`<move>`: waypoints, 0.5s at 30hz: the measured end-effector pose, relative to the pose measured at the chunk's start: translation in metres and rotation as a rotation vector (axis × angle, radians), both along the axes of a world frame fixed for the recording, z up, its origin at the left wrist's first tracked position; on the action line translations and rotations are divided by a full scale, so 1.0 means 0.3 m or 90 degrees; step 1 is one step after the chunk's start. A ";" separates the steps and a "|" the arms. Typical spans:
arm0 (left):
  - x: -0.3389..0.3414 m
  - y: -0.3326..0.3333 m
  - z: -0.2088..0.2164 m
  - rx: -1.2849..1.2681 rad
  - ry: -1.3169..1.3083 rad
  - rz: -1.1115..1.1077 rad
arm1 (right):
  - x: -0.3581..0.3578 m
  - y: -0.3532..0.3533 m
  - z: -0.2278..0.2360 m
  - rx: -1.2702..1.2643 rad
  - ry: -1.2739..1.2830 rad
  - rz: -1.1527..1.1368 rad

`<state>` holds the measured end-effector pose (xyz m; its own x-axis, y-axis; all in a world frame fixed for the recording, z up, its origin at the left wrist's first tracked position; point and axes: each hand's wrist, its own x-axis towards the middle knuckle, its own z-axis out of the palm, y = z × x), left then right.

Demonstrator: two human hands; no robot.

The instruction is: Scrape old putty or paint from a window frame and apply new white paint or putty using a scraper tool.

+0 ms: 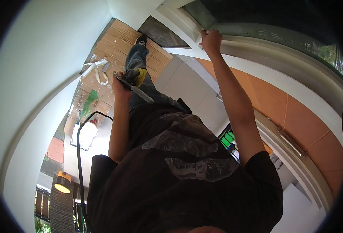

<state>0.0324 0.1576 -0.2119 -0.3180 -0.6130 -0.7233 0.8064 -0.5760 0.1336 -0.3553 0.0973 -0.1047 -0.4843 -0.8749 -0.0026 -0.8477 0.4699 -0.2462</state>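
My left hand (pixel 120 83) is closed round a long, narrow tool (pixel 142 94) with a dark part by the fingers and a pale grey, flat-looking length; its exact kind is unclear. Right beside those fingers is a bunched grey-and-yellow cloth or glove (pixel 141 77), and I cannot tell whether the same hand grips it. Up at the window, my right hand (pixel 211 40) pinches a small white wad (pixel 200 42) against the pale window frame (pixel 191 25). The fingers partly hide the wad. Dark glass (pixel 257 19) lies just beyond this hand.
Cardboard (pixel 109 42) covers the floor along the white wall (pixel 43 58), with crumpled white strips (pixel 95 72) and a green scrap (pixel 89 101) on it. A black cable (pixel 79 155) loops at my left. A lit yellow lamp (pixel 62 182) stands lower left. Orange tiles (pixel 264 91) line the right wall.
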 end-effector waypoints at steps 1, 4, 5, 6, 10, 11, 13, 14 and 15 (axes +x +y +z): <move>0.013 0.006 -0.002 -0.010 0.011 0.017 | 0.033 -0.028 0.011 0.005 -0.060 -0.028; 0.030 0.007 0.010 -0.012 0.014 0.045 | 0.076 -0.090 0.020 -0.004 -0.147 -0.043; 0.033 0.007 0.018 -0.005 0.008 0.051 | 0.085 -0.110 0.017 -0.021 -0.173 -0.034; 0.027 -0.001 0.038 -0.005 0.006 0.051 | 0.076 -0.121 -0.001 -0.020 -0.175 -0.034; 0.019 -0.028 0.107 0.050 -0.058 0.057 | 0.054 -0.185 -0.049 -0.066 -0.107 0.021; 0.017 -0.035 0.116 0.053 -0.065 0.058 | 0.048 -0.198 -0.049 -0.074 -0.088 0.036; 0.070 -0.008 0.049 0.033 -0.061 0.074 | 0.138 -0.248 0.017 -0.054 -0.163 0.013; 0.087 0.002 0.027 0.013 -0.045 0.076 | 0.171 -0.257 0.053 -0.035 -0.226 -0.023; 0.085 -0.002 0.033 0.013 -0.045 0.076 | 0.169 -0.254 0.066 -0.035 -0.225 -0.023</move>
<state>0.0578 0.1569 -0.2021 -0.1911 -0.6288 -0.7537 0.8585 -0.4793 0.1822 -0.3045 0.0211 -0.0849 -0.4924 -0.8607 -0.1295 -0.6884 0.4762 -0.5471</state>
